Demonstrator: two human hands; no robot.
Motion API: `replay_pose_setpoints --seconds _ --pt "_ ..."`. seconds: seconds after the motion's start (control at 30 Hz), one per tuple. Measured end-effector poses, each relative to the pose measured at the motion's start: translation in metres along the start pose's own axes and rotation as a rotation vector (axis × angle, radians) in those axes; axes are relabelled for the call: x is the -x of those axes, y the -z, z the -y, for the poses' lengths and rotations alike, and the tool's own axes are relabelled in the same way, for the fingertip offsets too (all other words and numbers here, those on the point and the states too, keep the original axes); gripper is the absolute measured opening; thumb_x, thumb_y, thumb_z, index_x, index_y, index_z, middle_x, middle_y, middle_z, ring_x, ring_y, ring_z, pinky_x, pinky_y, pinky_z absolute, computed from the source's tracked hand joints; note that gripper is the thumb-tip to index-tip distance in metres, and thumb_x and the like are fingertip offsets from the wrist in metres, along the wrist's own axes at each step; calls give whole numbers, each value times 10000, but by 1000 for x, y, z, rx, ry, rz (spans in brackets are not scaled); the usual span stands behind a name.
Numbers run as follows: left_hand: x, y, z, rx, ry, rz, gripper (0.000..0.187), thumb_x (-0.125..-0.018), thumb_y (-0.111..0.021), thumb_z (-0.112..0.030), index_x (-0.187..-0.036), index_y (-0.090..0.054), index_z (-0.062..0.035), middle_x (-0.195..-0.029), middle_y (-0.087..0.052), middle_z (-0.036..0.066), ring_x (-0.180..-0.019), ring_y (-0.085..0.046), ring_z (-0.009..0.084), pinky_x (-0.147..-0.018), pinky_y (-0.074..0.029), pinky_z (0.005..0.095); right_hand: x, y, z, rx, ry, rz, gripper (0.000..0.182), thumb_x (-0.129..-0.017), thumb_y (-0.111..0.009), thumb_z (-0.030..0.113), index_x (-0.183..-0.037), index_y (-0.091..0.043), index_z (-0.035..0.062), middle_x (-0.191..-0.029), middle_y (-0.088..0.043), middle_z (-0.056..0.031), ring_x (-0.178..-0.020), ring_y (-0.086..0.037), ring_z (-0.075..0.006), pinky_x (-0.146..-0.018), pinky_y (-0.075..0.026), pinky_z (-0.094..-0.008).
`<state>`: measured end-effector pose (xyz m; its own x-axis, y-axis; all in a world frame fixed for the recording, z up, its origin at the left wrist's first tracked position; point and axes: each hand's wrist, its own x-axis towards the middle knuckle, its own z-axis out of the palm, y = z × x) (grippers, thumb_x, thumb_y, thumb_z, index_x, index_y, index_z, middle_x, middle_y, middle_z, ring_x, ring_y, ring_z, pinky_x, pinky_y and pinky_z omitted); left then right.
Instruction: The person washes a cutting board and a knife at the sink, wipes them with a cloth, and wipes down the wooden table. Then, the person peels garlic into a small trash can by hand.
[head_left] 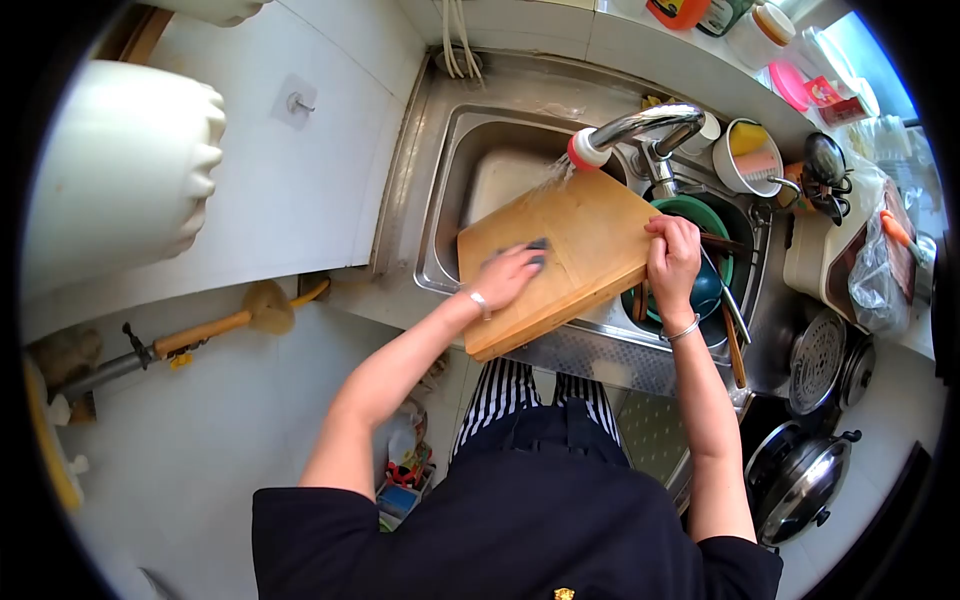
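Right grip [673,262] clasps the board [598,235]; left grip [508,276] holds a half-hidden, seemingly cloth-like pad [539,245].

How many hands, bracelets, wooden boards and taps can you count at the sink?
Hands: 2 (left hand, right hand)
Bracelets: 2 (left bracelet, right bracelet)
Wooden board: 1
Tap: 1
Total: 6
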<state>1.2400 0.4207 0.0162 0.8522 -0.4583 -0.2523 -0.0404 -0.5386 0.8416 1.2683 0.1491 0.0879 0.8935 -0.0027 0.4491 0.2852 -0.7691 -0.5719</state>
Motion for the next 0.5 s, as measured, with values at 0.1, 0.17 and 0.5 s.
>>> replay_pose_setpoints --seconds 0.1,0.17,0.5 --pt "34 9 76 -37 195 -100 330 -909 -474 -217 -1182 -548 -46 -1210 -530 172 -1134 -484 324 -970 -374 354 2 1 -3 14 -15 50 150 -734 -475 -35 -815 -586 25 -917 -622 -97 -928 -550 -278 -848 -429 -357" --pt "33 5 115 -75 248 -136 320 -909 -469 -218 -1160 -559 -40 -1183 -544 180 -1117 -496 329 -958 -383 358 3 1 0 100 36 21 159 -732 -496 -26 -852 -586 26 -959 -612 -101 -949 -549 -294 -857 -434 -371" --pt "-84 -7 206 -148 696 -193 276 -879 -468 -182 -1011 -614 12 -1022 -614 220 -996 -562 363 -841 -440 400 101 18 108 -897 -1169 307 303 -834 -624 65 -1091 -485 -12 -1124 -565 -151 -1008 -558 -155 -753 -495 -273"
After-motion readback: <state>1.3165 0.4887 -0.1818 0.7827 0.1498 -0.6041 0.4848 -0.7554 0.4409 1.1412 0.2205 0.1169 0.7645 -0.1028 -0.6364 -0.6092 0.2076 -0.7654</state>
